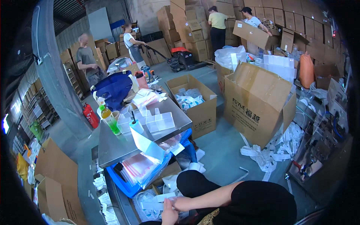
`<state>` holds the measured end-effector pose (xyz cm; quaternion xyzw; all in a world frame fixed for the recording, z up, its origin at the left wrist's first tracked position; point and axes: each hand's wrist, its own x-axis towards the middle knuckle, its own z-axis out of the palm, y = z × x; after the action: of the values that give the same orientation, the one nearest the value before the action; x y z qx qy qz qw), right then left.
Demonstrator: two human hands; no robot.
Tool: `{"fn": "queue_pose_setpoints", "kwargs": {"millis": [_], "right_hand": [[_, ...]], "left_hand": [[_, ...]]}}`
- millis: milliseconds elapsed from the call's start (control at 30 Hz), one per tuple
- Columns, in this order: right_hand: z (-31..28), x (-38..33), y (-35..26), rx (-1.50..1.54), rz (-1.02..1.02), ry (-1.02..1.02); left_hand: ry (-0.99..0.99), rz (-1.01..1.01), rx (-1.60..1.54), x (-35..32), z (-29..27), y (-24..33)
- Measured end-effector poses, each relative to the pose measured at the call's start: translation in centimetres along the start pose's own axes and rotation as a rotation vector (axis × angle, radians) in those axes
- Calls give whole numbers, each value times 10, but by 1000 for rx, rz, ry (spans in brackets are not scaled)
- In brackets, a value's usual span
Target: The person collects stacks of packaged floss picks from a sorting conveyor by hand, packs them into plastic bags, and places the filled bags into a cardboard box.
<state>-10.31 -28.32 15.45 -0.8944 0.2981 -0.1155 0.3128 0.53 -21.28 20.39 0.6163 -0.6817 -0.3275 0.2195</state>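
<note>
At the lower middle, my left hand (170, 215) and my right hand (182, 204) are close together, both with fingers closed. Between them they pinch a white strip (152, 206) that looks like paper or label backing. A second pale band (165, 197) shows just above it. Below and around the strip lies clear plastic wrapping (144, 214) with bluish print. My fingertips partly cover what they grip. Just beyond my hands, a blue bin (130, 190) holds stacked clear bags with pinkish edges (140, 168).
A metal table (116, 147) carries clear plastic boxes (160, 122), a green-capped bottle (109, 120) and a label roll (136, 126). Open cartons (202, 120) (255, 108) stand beyond, with crumpled white strips (264, 157) on the floor. People work at the back near a pallet jack (182, 58).
</note>
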Motion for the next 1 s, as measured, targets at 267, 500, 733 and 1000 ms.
{"fn": "queue_pose_setpoints", "kwargs": {"millis": [267, 500, 733, 1000], "right_hand": [[-24, 28, -16, 101, -398, -143], [-11, 170, -71, 68, -592, -73], [43, 387, -108, -10, -658, 92], [112, 586, -71, -259, -202, 168]], "left_hand": [[109, -206, 281, -8, -28, -73], [-13, -320, 142, -12, -14, -155], [15, -243, -101, 22, -36, -146], [41, -221, -321, 5, -48, -167]]}}
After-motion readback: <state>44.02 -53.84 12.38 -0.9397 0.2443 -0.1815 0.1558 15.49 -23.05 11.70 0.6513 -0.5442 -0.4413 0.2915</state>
